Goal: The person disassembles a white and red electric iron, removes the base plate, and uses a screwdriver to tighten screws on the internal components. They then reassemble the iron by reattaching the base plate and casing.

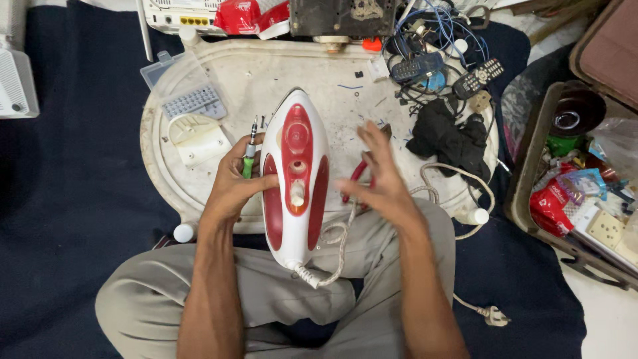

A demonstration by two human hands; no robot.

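A: How far along?

B: Hard to judge. Iron [296, 179] still in one piece, standing on the near edge of the white surface [279, 73], cord trailing down over the lap. No cover removed, no loose screws seen.

A: And the hands?

B: Left hand [234, 181] closed around the iron's left side, fingers also pinching a green screwdriver [250, 151]. Right hand [380, 181] open, fingers spread, blurred, touching nothing clearly. Red pliers [357, 178] behind it; remotes [478, 76] farther away.
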